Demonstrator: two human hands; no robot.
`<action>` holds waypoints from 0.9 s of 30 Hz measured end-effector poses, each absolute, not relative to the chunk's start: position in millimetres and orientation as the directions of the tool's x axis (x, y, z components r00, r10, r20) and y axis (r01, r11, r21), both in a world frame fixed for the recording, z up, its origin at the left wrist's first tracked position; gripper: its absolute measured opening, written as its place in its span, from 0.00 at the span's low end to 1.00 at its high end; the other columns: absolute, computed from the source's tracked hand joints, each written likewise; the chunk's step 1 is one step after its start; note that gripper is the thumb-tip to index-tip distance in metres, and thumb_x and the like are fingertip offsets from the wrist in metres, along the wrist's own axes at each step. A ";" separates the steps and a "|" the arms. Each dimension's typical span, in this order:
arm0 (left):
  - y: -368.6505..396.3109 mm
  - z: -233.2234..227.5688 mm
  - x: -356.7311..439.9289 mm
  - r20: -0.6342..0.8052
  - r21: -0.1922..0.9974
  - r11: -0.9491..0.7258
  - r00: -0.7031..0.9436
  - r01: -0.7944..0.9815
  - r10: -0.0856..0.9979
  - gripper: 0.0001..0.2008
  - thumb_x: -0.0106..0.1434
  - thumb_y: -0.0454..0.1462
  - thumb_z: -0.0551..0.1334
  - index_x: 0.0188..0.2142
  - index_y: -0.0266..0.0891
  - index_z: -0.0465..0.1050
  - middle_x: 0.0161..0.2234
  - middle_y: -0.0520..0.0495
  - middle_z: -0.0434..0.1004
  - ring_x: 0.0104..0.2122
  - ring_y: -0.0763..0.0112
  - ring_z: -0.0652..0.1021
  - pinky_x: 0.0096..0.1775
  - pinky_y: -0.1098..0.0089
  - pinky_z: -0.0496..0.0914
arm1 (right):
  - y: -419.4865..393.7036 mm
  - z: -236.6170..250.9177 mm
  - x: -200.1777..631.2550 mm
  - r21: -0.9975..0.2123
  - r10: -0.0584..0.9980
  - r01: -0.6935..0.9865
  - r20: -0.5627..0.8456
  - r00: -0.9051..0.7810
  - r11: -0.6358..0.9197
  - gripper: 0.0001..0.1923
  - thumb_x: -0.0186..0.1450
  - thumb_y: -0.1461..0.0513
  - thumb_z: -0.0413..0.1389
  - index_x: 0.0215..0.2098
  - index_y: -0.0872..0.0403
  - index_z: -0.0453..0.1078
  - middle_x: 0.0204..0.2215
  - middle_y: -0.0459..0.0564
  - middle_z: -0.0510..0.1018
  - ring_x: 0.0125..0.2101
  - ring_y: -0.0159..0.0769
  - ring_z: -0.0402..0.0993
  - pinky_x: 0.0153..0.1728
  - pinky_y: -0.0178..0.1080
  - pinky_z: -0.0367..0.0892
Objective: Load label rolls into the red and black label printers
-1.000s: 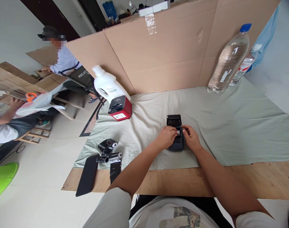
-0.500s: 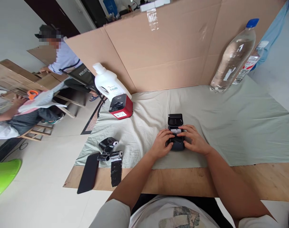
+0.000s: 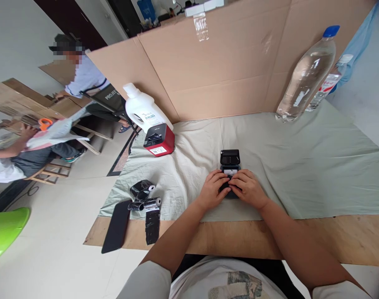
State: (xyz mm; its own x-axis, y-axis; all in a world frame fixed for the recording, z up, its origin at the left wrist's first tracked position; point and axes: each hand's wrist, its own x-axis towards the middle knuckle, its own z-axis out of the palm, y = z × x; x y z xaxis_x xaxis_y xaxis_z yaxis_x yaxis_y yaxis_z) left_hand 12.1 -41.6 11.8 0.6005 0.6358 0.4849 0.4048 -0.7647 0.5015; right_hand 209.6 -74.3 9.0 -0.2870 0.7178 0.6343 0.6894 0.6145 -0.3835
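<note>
A small black label printer (image 3: 230, 162) lies on the pale cloth (image 3: 301, 166) with its lid open; a white paper roll shows inside. My left hand (image 3: 212, 190) grips its near left side. My right hand (image 3: 248, 187) covers its near right part, fingers curled on the body. The two hands touch over the printer, hiding its front half.
A red and black printer (image 3: 158, 139) and a white jug (image 3: 142, 109) stand at the back left. Black-wrapped rolls (image 3: 144, 195) and a black phone (image 3: 116, 226) lie at the left edge. Water bottles (image 3: 306, 74) stand back right before a cardboard wall (image 3: 227, 58). Other people sit far left.
Both hands have slid toward me along the printer and closed together over its front half; the paper roll stays in the open compartment.
</note>
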 end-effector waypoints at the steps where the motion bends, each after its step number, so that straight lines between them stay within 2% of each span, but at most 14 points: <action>1: -41.4 13.2 10.7 0.494 0.505 -0.766 0.596 0.397 0.634 0.13 0.67 0.42 0.59 0.47 0.39 0.75 0.47 0.41 0.76 0.54 0.57 0.70 0.56 0.51 0.67 | -74.7 9.7 209.3 -0.370 0.712 0.689 0.631 -0.306 0.624 0.06 0.66 0.63 0.57 0.37 0.51 0.77 0.35 0.51 0.79 0.42 0.40 0.69 0.46 0.45 0.68; 4: -32.2 19.5 8.6 0.514 0.549 -0.716 0.500 0.432 0.697 0.15 0.70 0.43 0.53 0.49 0.39 0.73 0.52 0.38 0.72 0.55 0.59 0.70 0.57 0.53 0.66 | -75.2 12.1 212.5 -0.342 0.699 0.679 0.620 -0.357 0.650 0.06 0.66 0.61 0.58 0.36 0.51 0.78 0.35 0.51 0.79 0.42 0.40 0.69 0.45 0.45 0.66; 6: -19.5 25.1 10.6 0.503 0.583 -0.666 0.437 0.465 0.746 0.19 0.72 0.44 0.50 0.57 0.39 0.67 0.59 0.36 0.66 0.60 0.58 0.66 0.60 0.52 0.63 | -75.5 13.9 216.1 -0.323 0.692 0.677 0.611 -0.384 0.661 0.05 0.65 0.60 0.59 0.36 0.51 0.78 0.35 0.51 0.79 0.42 0.40 0.69 0.44 0.44 0.66; 9: -0.6 32.2 17.5 0.441 0.625 -0.649 0.489 0.435 0.753 0.27 0.73 0.47 0.45 0.66 0.39 0.52 0.66 0.35 0.55 0.66 0.57 0.58 0.64 0.50 0.56 | -76.4 15.6 220.1 -0.287 0.699 0.698 0.579 -0.419 0.656 0.07 0.65 0.58 0.60 0.37 0.51 0.79 0.33 0.51 0.78 0.39 0.40 0.69 0.40 0.43 0.65; 11: 4.4 33.9 21.5 0.414 0.647 -0.651 0.533 0.397 0.737 0.28 0.73 0.48 0.43 0.67 0.39 0.49 0.66 0.35 0.56 0.66 0.57 0.58 0.64 0.51 0.55 | -76.7 15.9 221.4 -0.262 0.701 0.708 0.559 -0.442 0.655 0.08 0.65 0.57 0.59 0.38 0.51 0.79 0.29 0.50 0.77 0.34 0.38 0.68 0.37 0.42 0.64; 15: -5.0 28.9 22.6 0.433 0.651 -0.660 0.531 0.375 0.728 0.28 0.73 0.49 0.42 0.66 0.38 0.52 0.57 0.35 0.68 0.59 0.59 0.68 0.61 0.52 0.61 | -76.0 14.8 221.7 -0.247 0.678 0.682 0.552 -0.485 0.688 0.10 0.66 0.57 0.58 0.37 0.54 0.79 0.23 0.48 0.75 0.27 0.35 0.67 0.31 0.39 0.64; 17: -9.5 26.2 22.0 0.448 0.633 -0.656 0.496 0.410 0.743 0.28 0.73 0.50 0.43 0.65 0.37 0.55 0.56 0.34 0.67 0.59 0.58 0.68 0.60 0.53 0.62 | -75.5 13.9 221.5 -0.262 0.681 0.674 0.546 -0.487 0.691 0.10 0.67 0.58 0.58 0.37 0.55 0.79 0.23 0.48 0.76 0.26 0.34 0.67 0.30 0.38 0.64; 19: -7.4 26.6 23.8 0.454 0.616 -0.636 0.450 0.464 0.769 0.28 0.72 0.50 0.43 0.64 0.36 0.56 0.61 0.33 0.61 0.62 0.57 0.64 0.62 0.54 0.60 | -75.2 12.9 221.3 -0.279 0.691 0.670 0.536 -0.485 0.687 0.10 0.67 0.58 0.57 0.38 0.55 0.79 0.23 0.48 0.76 0.25 0.34 0.68 0.30 0.38 0.65; 22: 6.7 32.8 31.7 0.424 0.595 -0.630 0.470 0.500 0.774 0.30 0.72 0.51 0.43 0.66 0.37 0.53 0.66 0.34 0.53 0.67 0.55 0.56 0.64 0.52 0.55 | -74.9 11.6 221.5 -0.299 0.708 0.675 0.520 -0.478 0.675 0.11 0.68 0.57 0.56 0.38 0.54 0.79 0.23 0.48 0.77 0.26 0.34 0.70 0.30 0.39 0.66; 24: 15.0 37.5 37.6 0.398 0.588 -0.650 0.527 0.481 0.750 0.30 0.72 0.51 0.42 0.67 0.38 0.50 0.66 0.35 0.54 0.67 0.55 0.55 0.65 0.52 0.54 | -74.7 11.4 221.8 -0.311 0.720 0.680 0.508 -0.472 0.665 0.11 0.68 0.57 0.56 0.38 0.53 0.79 0.22 0.48 0.77 0.26 0.35 0.70 0.30 0.39 0.67; 27: 12.0 39.8 40.6 0.419 0.595 -0.666 0.533 0.450 0.735 0.30 0.72 0.51 0.40 0.66 0.38 0.53 0.62 0.35 0.63 0.63 0.57 0.63 0.62 0.54 0.59 | -74.5 12.4 222.4 -0.320 0.722 0.672 0.502 -0.477 0.667 0.11 0.68 0.57 0.56 0.39 0.53 0.79 0.23 0.48 0.78 0.26 0.35 0.71 0.30 0.40 0.67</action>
